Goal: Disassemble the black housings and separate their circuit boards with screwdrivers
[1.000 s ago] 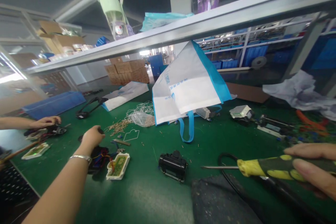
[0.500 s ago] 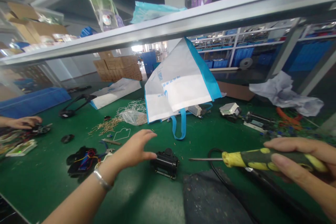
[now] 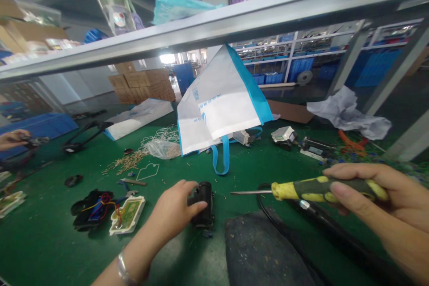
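The left hand [image 3: 176, 208], spread just beside the black cylindrical unit [image 3: 208, 196] half a second ago, now has thumb and fingers around it at the near middle of the green table [image 3: 182, 257], and the unit has turned. The right hand [image 3: 382, 221] grips a screwdriver [image 3: 301, 191], its tip pointing left, apart from the unit, so work seems centred here rather than on the opened, wired housing [image 3: 90, 212] further left.

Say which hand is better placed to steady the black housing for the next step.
Probably the left: the left hand is on the black housing, thumb across it. The right hand is occupied holding the screwdriver, its tip pointing toward the housing, apart from it.
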The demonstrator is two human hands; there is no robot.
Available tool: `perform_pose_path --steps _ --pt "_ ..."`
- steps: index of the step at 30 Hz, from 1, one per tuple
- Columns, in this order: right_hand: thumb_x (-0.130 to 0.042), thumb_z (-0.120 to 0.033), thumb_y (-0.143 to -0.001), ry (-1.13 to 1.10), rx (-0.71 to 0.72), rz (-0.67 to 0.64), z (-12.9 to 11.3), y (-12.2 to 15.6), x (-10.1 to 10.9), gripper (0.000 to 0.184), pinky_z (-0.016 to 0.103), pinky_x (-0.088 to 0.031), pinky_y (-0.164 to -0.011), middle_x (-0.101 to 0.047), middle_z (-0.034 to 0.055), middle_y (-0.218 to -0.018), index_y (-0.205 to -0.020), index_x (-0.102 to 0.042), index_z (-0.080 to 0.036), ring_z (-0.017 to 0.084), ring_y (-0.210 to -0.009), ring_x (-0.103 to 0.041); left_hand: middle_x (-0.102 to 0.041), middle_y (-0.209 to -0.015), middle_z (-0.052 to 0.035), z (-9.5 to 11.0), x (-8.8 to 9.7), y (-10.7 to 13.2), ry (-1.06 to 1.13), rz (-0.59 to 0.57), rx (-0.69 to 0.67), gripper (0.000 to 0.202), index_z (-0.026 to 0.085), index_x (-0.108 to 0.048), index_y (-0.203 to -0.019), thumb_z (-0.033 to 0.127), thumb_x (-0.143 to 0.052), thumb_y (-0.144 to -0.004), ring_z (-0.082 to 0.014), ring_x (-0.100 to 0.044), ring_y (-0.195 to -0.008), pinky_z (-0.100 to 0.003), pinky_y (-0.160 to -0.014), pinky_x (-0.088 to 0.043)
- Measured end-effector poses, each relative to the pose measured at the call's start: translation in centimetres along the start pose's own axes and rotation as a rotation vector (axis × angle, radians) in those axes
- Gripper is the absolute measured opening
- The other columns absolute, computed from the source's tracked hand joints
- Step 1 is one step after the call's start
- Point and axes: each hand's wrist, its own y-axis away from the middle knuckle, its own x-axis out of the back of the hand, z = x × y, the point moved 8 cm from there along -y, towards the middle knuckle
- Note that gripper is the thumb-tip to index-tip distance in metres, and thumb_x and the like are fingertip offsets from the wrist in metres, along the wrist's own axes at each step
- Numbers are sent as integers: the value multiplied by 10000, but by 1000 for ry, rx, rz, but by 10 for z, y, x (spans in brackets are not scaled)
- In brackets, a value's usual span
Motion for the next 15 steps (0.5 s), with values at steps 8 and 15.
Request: perform_pose_path --steps 8,15 --pt "-517 -589 -677 -32 35 -185 -19 -4 -23 385 242 -422 -385 -593 13 -552 -802 -583 -231 174 -456 -556 -369 -1379 -10 19 -23 -1 -140 -207 -430 655 371 -533 -1144 79 -695 -579 -306 -275 -1280 -509 -1026 -236" --pt "-538 -515 -759 -146 -138 -338 -4 -1 -54 314 224 -416 -429 -570 -14 -489 -832 -522 -209 143 -426 -536 -594 -965 -70 16 -27 -10 -346 29 -263 472 197 -599 -907 485 -742 -562 -280 -487 -997 -466 -933 -291"
